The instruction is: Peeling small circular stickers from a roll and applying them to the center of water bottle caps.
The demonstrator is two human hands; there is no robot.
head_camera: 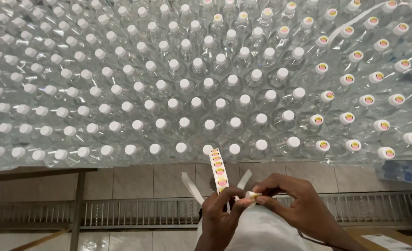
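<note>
Rows of clear capped bottles (183,83) are filling the table beyond my hands. My left hand (220,218) is pinching a flimsy sticker strip (218,169); my right hand (299,202) is peeling one light, tacky sticker (252,195) by its edge.

Sticker strip (218,169) between both hands, bottles (206,83) beyond

Sticker strip (218,169) (round yellow-red labels) stands upright, its peeled backing seemingly curling sideways.

Across the upper frame a table (39,173) carries tight rows of clear capped bottles (183,93); stickered caps (350,79) fill the upper right.
</note>
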